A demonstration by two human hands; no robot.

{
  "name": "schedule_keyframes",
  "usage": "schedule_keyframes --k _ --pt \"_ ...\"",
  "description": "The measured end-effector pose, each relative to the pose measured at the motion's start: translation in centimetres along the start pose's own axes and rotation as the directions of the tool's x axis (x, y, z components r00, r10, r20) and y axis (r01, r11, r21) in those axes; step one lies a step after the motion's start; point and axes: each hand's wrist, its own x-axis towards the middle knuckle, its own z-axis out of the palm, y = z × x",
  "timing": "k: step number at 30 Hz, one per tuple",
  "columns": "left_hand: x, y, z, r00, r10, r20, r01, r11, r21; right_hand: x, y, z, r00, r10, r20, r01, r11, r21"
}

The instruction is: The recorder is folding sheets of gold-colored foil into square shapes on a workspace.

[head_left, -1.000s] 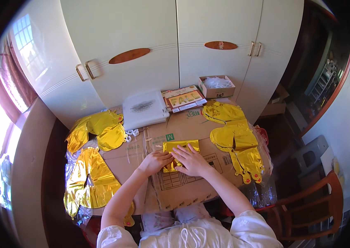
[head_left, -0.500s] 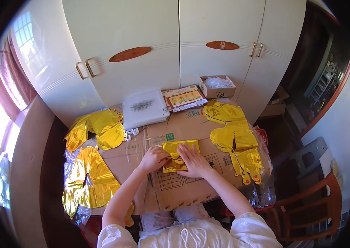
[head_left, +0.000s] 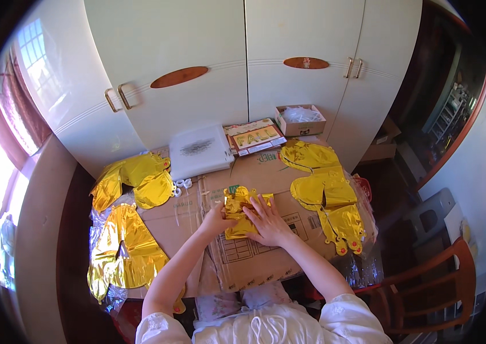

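A folded gold foil balloon (head_left: 237, 230) lies on the cardboard in front of me, its far part crumpled and raised. My left hand (head_left: 216, 220) grips its left edge, with the thumb over the foil and the fingers partly hidden. Pressing flat on its right side is my right hand (head_left: 268, 223), fingers spread. To the right rests a large flat gold balloon (head_left: 326, 189) with rounded lobes and small red dots at its near end. More gold foil balloons lie at the left, one far (head_left: 134, 175) and one near (head_left: 125, 246).
Along the back are a stack of white plastic sleeves (head_left: 200, 152), a flat printed packet (head_left: 254, 136) and an open box (head_left: 300, 121) of clear plastic pieces. Small white rings (head_left: 183, 183) sit left of centre. White cupboards stand behind the cardboard-covered table; a wooden chair (head_left: 432, 286) is at right.
The far part of the folded foil has come up and crumpled between my hands. My left hand has shifted slightly and its thumb now reaches across the foil. My right hand stays spread on it.
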Motion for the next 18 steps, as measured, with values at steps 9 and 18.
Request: schedule_keyframes --k 9,18 --pt "-2.4 0.6 0.3 0.999 -0.033 0.037 0.027 0.991 0.132 0.1 1.1 -1.4 0.943 0.22 -0.249 -0.149 0.95 0.273" --pt "-4.1 1.6 0.7 0.981 0.182 0.067 -0.182 0.983 -0.003 -1.2 4.5 -3.9 0.977 0.199 0.077 -0.207 0.797 0.567"
